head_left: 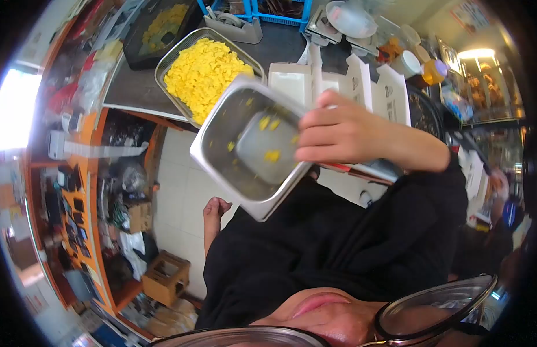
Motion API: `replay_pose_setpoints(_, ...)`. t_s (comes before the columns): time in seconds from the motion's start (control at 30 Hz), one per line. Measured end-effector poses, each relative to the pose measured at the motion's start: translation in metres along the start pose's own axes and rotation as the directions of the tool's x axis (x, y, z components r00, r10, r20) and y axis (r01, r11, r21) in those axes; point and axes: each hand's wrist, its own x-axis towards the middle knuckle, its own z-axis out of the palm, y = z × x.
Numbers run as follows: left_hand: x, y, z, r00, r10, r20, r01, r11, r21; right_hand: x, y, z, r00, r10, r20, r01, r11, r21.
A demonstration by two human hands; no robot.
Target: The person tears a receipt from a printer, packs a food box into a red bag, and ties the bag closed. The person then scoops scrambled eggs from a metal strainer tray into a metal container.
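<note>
Head view: your right hand is clamped on the edge of a tilted metal pan, which extends left from the grip, yellow scraps inside; its long axis is hard to judge. Beyond it, forward-left, sits a tray of yellow food. Your left hand, farther away, hangs loosely half-open.

No lettering I can read from my end of the feed. Between one and two o'clock, white cardboard box flap: small block of dark print, too fine for me to make out. At two o'clock, second white flap: similar dark print, same result. Farther out at two o'clock, wall sign: reddish marks, too blurred for me to decipher.
</note>
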Motion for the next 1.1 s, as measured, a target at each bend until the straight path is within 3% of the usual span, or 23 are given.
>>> replay_pose_setpoints(0.13, -0.01, 0.061, -0.067, 0.97, 0.223, 0.092, -0.186, 0.934, -0.306, 0.064, -0.029, 0.108, 0.997, 0.067, -0.039, -0.06, 0.985, 0.159)
replay_pose_setpoints(0.23, -0.022, 0.117, -0.069, 0.934, 0.313, 0.173, -0.268, 0.933, -0.242, 0.101, -0.046, 0.164, 0.983, 0.15, -0.102, -0.131, 0.976, 0.177)
replay_pose_setpoints(0.27, -0.024, 0.129, -0.067, 0.943, 0.31, 0.117, -0.273, 0.927, -0.256, 0.109, -0.051, 0.179, 0.971, 0.201, -0.127, -0.171, 0.962, 0.212)
replay_pose_setpoints(0.37, -0.003, 0.131, -0.104, 0.947, 0.262, 0.184, -0.247, 0.964, -0.102, 0.122, -0.058, 0.21, 0.937, 0.295, -0.19, -0.25, 0.941, 0.228)
replay_pose_setpoints(0.4, 0.0, 0.139, -0.103, 0.961, 0.22, 0.167, -0.194, 0.968, -0.158, 0.125, -0.057, 0.215, 0.933, 0.299, -0.198, -0.256, 0.942, 0.214)
replay_pose_setpoints(0.47, -0.004, 0.156, -0.075, 0.972, 0.233, -0.025, -0.233, 0.95, -0.208, 0.125, -0.052, 0.224, 0.931, 0.318, -0.179, -0.278, 0.936, 0.218)
replay_pose_setpoints(0.53, 0.001, 0.169, -0.06, 0.958, 0.214, -0.192, -0.251, 0.948, -0.198, 0.12, -0.039, 0.22, 0.914, 0.347, -0.207, -0.266, 0.903, 0.338)
replay_pose_setpoints(0.63, 0.008, 0.194, -0.036, 0.852, 0.106, -0.513, -0.248, 0.944, -0.216, 0.102, -0.009, 0.181, 0.856, 0.437, -0.275, -0.285, 0.844, 0.454)
replay_pose_setpoints(0.67, 0.021, 0.193, -0.052, 0.869, 0.142, -0.475, -0.285, 0.926, -0.245, 0.091, 0.002, 0.16, 0.831, 0.471, -0.296, -0.294, 0.823, 0.485)
replay_pose_setpoints(0.73, 0.049, 0.184, -0.105, 0.865, 0.218, -0.452, -0.364, 0.893, -0.264, 0.054, 0.03, 0.117, 0.751, 0.537, -0.384, -0.183, 0.729, 0.66)
replay_pose_setpoints(0.77, 0.057, 0.168, -0.139, 0.782, 0.273, -0.56, -0.41, 0.903, -0.132, 0.032, 0.041, 0.104, 0.697, 0.585, -0.414, -0.115, 0.662, 0.741)
replay_pose_setpoints(0.8, 0.063, 0.161, -0.159, 0.717, 0.299, -0.629, -0.41, 0.911, -0.035, 0.008, 0.049, 0.096, 0.715, 0.589, -0.376, -0.003, 0.541, 0.841)
replay_pose_setpoints(0.87, 0.069, 0.167, -0.163, 0.68, 0.262, -0.684, -0.358, 0.934, 0.001, -0.039, 0.065, 0.087, 0.76, 0.565, -0.321, 0.204, 0.262, 0.943)
replay_pose_setpoints(1.0, 0.071, 0.192, -0.145, 0.64, 0.208, -0.74, -0.268, 0.963, 0.039, -0.077, 0.081, 0.106, 0.715, 0.624, -0.316, 0.292, 0.143, 0.946)
replay_pose_setpoints(1.1, 0.077, 0.21, -0.13, 0.625, 0.2, -0.754, -0.218, 0.973, 0.077, -0.097, 0.096, 0.114, 0.677, 0.596, -0.432, 0.518, 0.031, 0.855)
